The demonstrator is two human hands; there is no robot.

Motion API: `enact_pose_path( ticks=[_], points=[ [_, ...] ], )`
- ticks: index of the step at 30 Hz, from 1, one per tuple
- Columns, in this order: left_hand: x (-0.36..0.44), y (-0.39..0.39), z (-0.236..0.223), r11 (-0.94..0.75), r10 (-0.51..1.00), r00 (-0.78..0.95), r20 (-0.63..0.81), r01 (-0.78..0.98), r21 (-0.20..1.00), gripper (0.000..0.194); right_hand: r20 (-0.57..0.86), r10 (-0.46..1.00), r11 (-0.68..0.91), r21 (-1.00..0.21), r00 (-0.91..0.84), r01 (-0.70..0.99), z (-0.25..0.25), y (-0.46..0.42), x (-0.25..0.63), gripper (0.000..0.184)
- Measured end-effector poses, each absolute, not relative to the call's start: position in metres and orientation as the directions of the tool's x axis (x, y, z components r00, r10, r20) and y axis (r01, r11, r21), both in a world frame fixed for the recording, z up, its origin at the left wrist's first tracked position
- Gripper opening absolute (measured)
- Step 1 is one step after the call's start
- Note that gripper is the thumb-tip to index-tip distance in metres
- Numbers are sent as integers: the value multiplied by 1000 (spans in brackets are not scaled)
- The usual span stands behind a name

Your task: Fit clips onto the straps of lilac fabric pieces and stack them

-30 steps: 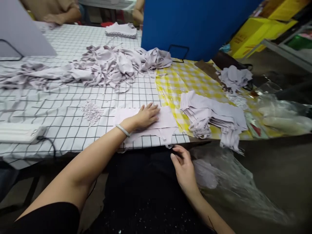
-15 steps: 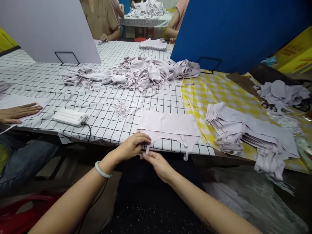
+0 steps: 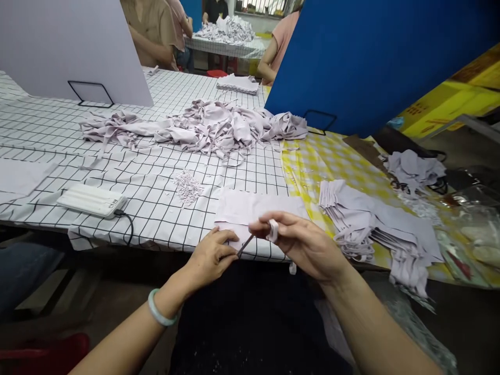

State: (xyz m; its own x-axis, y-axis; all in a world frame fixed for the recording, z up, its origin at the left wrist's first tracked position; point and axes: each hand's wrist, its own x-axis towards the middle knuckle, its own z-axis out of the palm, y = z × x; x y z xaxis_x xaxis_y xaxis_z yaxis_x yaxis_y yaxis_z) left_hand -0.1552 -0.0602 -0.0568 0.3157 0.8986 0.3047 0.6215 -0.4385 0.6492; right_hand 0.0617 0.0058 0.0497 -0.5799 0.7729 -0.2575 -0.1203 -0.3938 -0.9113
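Note:
A pale lilac fabric piece (image 3: 238, 205) with narrow straps lies at the table's front edge. My left hand (image 3: 213, 255) is closed on its lower left edge, thumb and fingers pinched together. Over the right part of the fabric, my right hand (image 3: 308, 239) is raised and curled around what look like small scissors (image 3: 246, 244). Their thin dark blade points down-left at my left fingertips, and a white loop shows by my fingers. One strap end (image 3: 292, 268) hangs below the table edge. Most of the fabric's right half is hidden behind my right hand.
Small clippings (image 3: 188, 186) and a white power bank (image 3: 92, 200) with a cable lie to the left. A crumpled fabric heap (image 3: 230, 127) sits behind. Stacked strapped pieces (image 3: 378, 213) rest at right. White (image 3: 78, 47) and blue (image 3: 359, 57) boards stand ahead; people sit beyond.
My right hand has risen from beside my left hand, up and right over the fabric, with the scissors now showing. My left hand stays on the fabric's edge. The neighbour's hand at left has gone from view.

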Motion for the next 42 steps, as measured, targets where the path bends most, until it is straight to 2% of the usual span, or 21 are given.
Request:
enact_pose_path(
  ticks=[3, 7, 9, 12, 14, 16, 19, 21, 23, 29, 31, 33, 35, 38, 42],
  points=[
    [-156, -60, -58, -432, 902, 309, 302, 625, 650, 11, -218, 806, -342, -931, -551, -131, 35, 33, 45, 30],
    [-156, -61, -60, -415, 909, 313, 276, 616, 669, 12, -104, 934, -142, -986, -342, -90, 19, 51, 23, 26],
    [-156, -61, -60, -404, 913, 312, 263, 605, 686, 13, -101, 951, -158, -971, -293, -178, 18, 55, 13, 27],
    [-159, -59, -56, -377, 921, 302, 246, 538, 754, 11, -183, 915, -289, -919, -361, -267, 22, 51, 0, 32],
    [-161, -57, -49, -299, 951, 207, 228, 446, 844, 20, -231, 885, -331, -923, -404, -196, 23, 42, -6, 34],
    [-163, -54, -37, -209, 975, 6, 220, 337, 918, 27, -254, 863, -319, -944, -437, -81, 21, 28, -11, 34],
    [-168, -51, -19, -202, 939, -217, 268, 286, 937, 22, -245, 850, -239, -968, -467, 73, 15, 7, -16, 35],
    [-171, -51, -10, -216, 936, -206, 286, 307, 927, 14, -210, 849, -160, -977, -485, 141, 12, -2, -18, 35],
    [-173, -52, -5, -192, 958, -148, 244, 300, 934, 8, -201, 843, -114, -973, -499, 199, 9, -9, -19, 34],
    [-170, -61, -2, -72, 990, -94, 103, 285, 956, 11, -232, 826, -95, -956, -514, 277, 0, -33, -7, 35],
    [-165, -61, -1, -62, 997, -25, 72, 282, 957, 12, -229, 847, -92, -952, -479, 292, -4, -44, 3, 34],
    [-157, -57, -2, -132, 989, 112, 99, 334, 933, 12, -220, 880, -89, -947, -421, 308, -8, -50, 16, 34],
    [-149, -47, -8, -278, 952, 239, 192, 414, 867, 10, -238, 909, -127, -940, -341, 317, -11, -47, 27, 34],
    [-136, -23, -28, -455, 890, 318, 328, 557, 695, 21, -382, 904, -334, -912, -193, 239, -12, -30, 36, 36],
    [-127, 10, -57, -438, 899, 341, 276, 738, 513, 23, -572, 808, -573, -819, -139, 41, -14, -3, 33, 31]
  ],
)
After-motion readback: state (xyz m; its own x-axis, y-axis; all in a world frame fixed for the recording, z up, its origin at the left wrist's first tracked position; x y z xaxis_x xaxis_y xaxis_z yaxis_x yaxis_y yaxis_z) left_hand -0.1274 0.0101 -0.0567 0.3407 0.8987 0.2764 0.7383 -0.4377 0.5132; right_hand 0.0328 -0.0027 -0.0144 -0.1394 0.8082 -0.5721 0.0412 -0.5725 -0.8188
